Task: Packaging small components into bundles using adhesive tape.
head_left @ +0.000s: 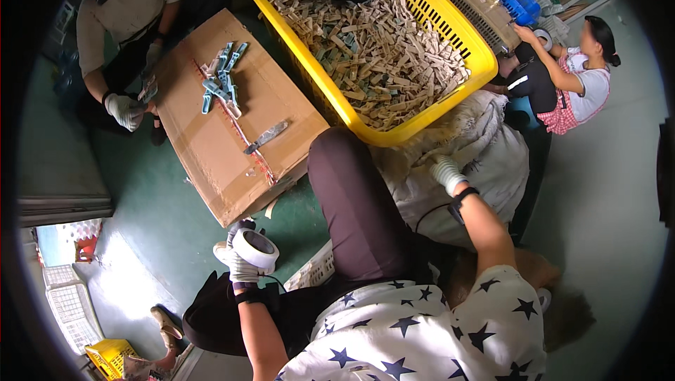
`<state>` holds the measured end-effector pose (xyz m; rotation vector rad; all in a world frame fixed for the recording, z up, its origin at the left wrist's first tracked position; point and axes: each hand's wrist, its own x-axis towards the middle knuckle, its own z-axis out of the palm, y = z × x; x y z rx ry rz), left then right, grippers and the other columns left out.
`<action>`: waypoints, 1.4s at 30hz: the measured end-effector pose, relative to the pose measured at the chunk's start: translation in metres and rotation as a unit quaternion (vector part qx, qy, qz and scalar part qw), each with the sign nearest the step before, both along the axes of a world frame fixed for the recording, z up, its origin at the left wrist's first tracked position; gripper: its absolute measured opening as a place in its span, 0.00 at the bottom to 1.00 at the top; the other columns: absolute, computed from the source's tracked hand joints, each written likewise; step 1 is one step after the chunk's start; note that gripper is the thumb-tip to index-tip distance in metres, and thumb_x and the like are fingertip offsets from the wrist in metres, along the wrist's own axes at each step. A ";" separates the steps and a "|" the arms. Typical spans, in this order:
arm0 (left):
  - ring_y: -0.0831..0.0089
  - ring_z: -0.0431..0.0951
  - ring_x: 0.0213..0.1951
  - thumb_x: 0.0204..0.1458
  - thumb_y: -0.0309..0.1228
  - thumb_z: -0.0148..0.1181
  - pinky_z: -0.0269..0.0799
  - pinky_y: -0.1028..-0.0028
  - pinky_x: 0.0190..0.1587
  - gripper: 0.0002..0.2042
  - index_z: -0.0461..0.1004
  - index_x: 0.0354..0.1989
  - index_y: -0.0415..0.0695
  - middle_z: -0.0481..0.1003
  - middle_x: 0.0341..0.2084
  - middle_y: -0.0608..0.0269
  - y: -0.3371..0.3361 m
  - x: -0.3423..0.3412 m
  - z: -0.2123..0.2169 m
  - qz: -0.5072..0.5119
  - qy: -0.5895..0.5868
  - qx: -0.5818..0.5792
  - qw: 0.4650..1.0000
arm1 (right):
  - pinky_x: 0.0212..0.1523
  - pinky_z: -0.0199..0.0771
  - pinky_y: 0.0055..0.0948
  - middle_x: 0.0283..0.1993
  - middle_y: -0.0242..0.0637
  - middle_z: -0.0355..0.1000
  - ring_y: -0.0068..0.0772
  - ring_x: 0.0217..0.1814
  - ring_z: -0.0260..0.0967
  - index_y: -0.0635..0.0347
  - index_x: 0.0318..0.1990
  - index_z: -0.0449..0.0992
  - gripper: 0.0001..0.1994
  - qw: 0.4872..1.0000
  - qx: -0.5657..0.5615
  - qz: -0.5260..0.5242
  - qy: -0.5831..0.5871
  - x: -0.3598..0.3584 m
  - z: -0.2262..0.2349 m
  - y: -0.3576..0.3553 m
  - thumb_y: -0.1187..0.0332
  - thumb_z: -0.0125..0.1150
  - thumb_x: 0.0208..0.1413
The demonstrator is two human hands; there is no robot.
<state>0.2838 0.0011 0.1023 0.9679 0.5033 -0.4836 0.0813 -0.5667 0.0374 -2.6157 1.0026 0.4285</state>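
The gloved left hand [235, 263] is clamped around a white tape roll [256, 249], held low over the green floor [151, 191] just beside the person's knee and below the cardboard box [211, 135]. The gloved right hand [446, 172] rests on a white sack [492, 156] under the rim of the yellow crate [467, 47]; its fingers are hidden, so I cannot tell whether it is gripping. Blue-and-white clips [219, 86] and a knife [267, 136] lie on the box.

Tape roll [257, 249] and white sack [485, 156]
The white tape roll sits in the gloved left hand [239, 263]; the crumpled sack lies beside the right hand [447, 173].
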 end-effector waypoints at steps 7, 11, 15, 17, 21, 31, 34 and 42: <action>0.72 0.75 0.37 0.58 0.38 0.56 0.75 0.64 0.44 0.09 0.73 0.41 0.48 0.74 0.34 0.68 0.010 -0.008 0.017 0.020 0.022 0.056 0.998 | 0.54 0.69 0.38 0.50 0.43 0.75 0.41 0.54 0.72 0.57 0.41 0.79 0.13 0.963 0.004 0.211 0.168 0.020 -0.057 0.028 0.63 0.49 0.59; 0.71 0.74 0.30 0.60 0.40 0.48 0.75 0.66 0.38 0.14 0.74 0.31 0.44 0.74 0.26 0.66 -0.012 0.006 0.009 -0.032 -0.006 0.133 0.991 | 0.49 0.72 0.34 0.54 0.41 0.73 0.33 0.51 0.73 0.58 0.46 0.78 0.18 0.686 0.123 0.573 0.431 -0.027 -0.108 0.006 0.66 0.38 0.64; 0.71 0.73 0.32 0.61 0.40 0.49 0.73 0.68 0.40 0.11 0.72 0.34 0.46 0.72 0.28 0.67 -0.004 -0.001 0.023 -0.037 0.006 0.134 0.990 | 0.54 0.70 0.35 0.56 0.42 0.73 0.40 0.56 0.71 0.54 0.52 0.77 0.18 0.918 0.123 0.229 0.300 0.010 -0.057 0.019 0.57 0.48 0.60; 0.71 0.72 0.33 0.61 0.42 0.49 0.72 0.68 0.42 0.11 0.70 0.35 0.47 0.71 0.29 0.68 -0.009 -0.001 0.021 -0.022 0.040 0.111 0.993 | 0.56 0.69 0.37 0.56 0.43 0.72 0.42 0.57 0.70 0.53 0.53 0.76 0.20 0.958 0.077 0.122 0.249 0.032 -0.035 0.009 0.55 0.49 0.58; 0.72 0.74 0.31 0.61 0.36 0.48 0.74 0.69 0.38 0.09 0.71 0.37 0.44 0.73 0.30 0.65 -0.022 0.001 0.019 -0.127 -0.076 0.218 0.965 | 0.61 0.65 0.39 0.62 0.43 0.67 0.40 0.65 0.64 0.51 0.56 0.74 0.24 0.952 0.038 0.136 0.270 0.057 -0.038 0.005 0.50 0.49 0.57; 0.64 0.75 0.36 0.61 0.40 0.40 0.76 0.59 0.45 0.14 0.70 0.38 0.44 0.73 0.33 0.60 0.010 0.004 -0.018 -0.037 -0.024 0.009 0.999 | 0.59 0.66 0.42 0.60 0.38 0.69 0.40 0.60 0.68 0.50 0.58 0.70 0.21 0.959 0.192 0.210 -0.006 0.009 -0.101 0.018 0.56 0.51 0.58; 0.62 0.74 0.36 0.57 0.52 0.39 0.74 0.57 0.44 0.21 0.72 0.34 0.48 0.75 0.33 0.60 0.009 0.002 -0.008 -0.033 -0.001 -0.052 0.998 | 0.59 0.67 0.41 0.60 0.38 0.69 0.40 0.59 0.68 0.52 0.60 0.67 0.23 0.924 0.289 0.196 -0.154 0.018 -0.078 0.009 0.60 0.57 0.56; 0.74 0.77 0.28 0.53 0.27 0.62 0.78 0.68 0.37 0.04 0.77 0.37 0.46 0.77 0.29 0.66 0.003 -0.005 0.026 0.037 0.026 -0.045 0.998 | 0.47 0.73 0.27 0.44 0.32 0.71 0.25 0.43 0.69 0.55 0.53 0.67 0.28 0.873 0.385 -0.094 -0.286 0.035 0.084 -0.006 0.79 0.69 0.42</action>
